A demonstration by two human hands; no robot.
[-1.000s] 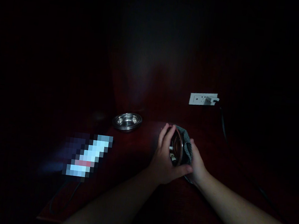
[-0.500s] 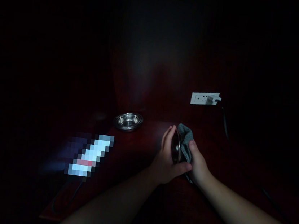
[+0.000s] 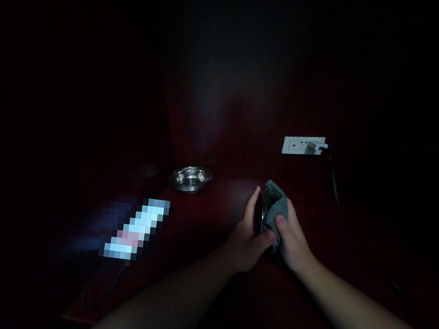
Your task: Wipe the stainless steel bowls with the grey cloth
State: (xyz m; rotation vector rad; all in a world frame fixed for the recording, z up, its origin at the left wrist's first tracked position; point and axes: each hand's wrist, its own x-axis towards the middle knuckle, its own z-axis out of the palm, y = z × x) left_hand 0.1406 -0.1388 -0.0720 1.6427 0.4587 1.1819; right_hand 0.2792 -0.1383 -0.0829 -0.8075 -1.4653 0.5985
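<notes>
My left hand [image 3: 249, 243] grips a shiny metal bowl [image 3: 259, 215], tilted on its edge so that its rim faces right. Its fingers lie behind the bowl and the thumb comes round the near side. My right hand [image 3: 295, 243] is closed on a grey-green cloth [image 3: 277, 209], which is bunched against the open side of the bowl. Much of the bowl is hidden by the cloth and my fingers. Farther back to the left, a small stack of shiny metal bowls [image 3: 190, 179] stands upright on the dark red table [image 3: 222, 207].
A bright, pixelated screen [image 3: 137, 232] lies at the left, with a thin cable [image 3: 86, 292] near the table edge. On the back wall a white socket [image 3: 297, 145] holds a plug with a dark cord [image 3: 335, 184] hanging down. The surroundings are very dark.
The cloth has shifted and now covers more of the bowl's open side. The bowl has turned more edge-on, and my right hand's fingers show behind the cloth.
</notes>
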